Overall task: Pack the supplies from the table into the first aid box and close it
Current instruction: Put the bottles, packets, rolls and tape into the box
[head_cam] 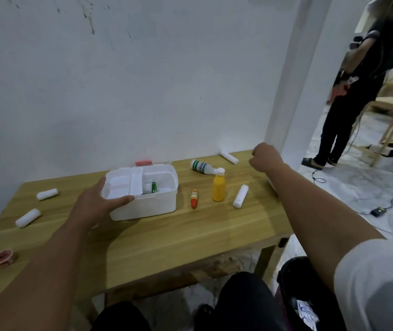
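Observation:
An open white first aid box stands on the wooden table, with a white tray and a small green tube inside. My left hand grips its front left corner, thumb over the rim. My right hand is curled into a fist above the table's far right, with nothing visible in it. Right of the box are a small red-capped tube, an upright yellow bottle, a white bottle with a green label on its side, and two white gauze rolls. Two more gauze rolls lie on the left.
A red tape roll sits near the table's front left edge. The white wall runs right behind the table. At the right, a person in black stands on the floor among cables and a wooden frame.

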The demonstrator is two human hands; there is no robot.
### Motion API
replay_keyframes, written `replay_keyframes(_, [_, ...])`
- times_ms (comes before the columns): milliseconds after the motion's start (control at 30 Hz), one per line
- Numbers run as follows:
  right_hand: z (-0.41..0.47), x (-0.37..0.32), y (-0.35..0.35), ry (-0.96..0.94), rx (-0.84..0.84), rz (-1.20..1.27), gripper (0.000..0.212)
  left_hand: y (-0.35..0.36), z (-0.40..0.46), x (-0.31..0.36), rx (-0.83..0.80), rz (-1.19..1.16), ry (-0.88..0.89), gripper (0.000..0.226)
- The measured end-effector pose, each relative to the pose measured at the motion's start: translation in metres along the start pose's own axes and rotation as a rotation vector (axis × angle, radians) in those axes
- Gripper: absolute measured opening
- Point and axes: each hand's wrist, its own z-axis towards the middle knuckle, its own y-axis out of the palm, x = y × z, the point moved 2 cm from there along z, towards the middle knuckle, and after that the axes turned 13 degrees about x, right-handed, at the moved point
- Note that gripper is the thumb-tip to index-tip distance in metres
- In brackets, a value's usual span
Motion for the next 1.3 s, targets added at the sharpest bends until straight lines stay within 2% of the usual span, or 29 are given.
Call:
replay_keyframes(167, [-0.029,0.057,0.003,0.128,-0.04,-0.167,0.024,0.0,0.003,-0.003,-0.038,0.035,0.006,0.118])
replay_keyframes(267, [-0.028,0.086,0.022,0.137,-0.103,-0.224,0.033,0.001,0.008,-0.011,-0.039,0.036,-0.05,0.139])
replay_keyframes(333, [-0.027,0.096,0.032,0.141,-0.117,-0.242,0.04,0.002,0.01,-0.014,-0.03,0.043,-0.053,0.143])
replay_keyframes(467, [-0.038,0.076,0.013,0.151,-0.011,-0.208,0.023,0.001,0.011,-0.013,-0.023,0.063,-0.048,0.139])
replay_keyframes(633, [-0.008,0.032,-0.014,0.112,0.08,-0.078,0.025,0.002,0.009,-0.011,-0.015,0.029,-0.03,0.12])
replay_keyframes(733, [0.01,-0.01,-0.025,0.001,0.105,0.033,0.025,0.001,0.003,-0.004,0.007,-0.029,-0.009,0.102])
replay_keyframes(833, [0.013,-0.065,-0.036,-0.158,0.113,0.155,0.024,-0.001,-0.003,-0.002,0.004,-0.111,-0.028,0.094])
replay_keyframes(1000, [-0.002,-0.141,-0.033,-0.366,-0.08,0.263,0.043,-0.006,-0.005,0.001,0.015,-0.088,-0.001,0.089])
replay_keyframes(1100, [-0.022,-0.173,-0.024,-0.482,-0.217,0.288,0.047,-0.006,-0.004,0.001,0.015,-0.093,-0.01,0.089])
replay_keyframes(1300, [-0.062,-0.217,-0.002,-0.701,-0.457,0.023,0.039,-0.001,0.0,-0.002,0.019,-0.069,-0.015,0.096])
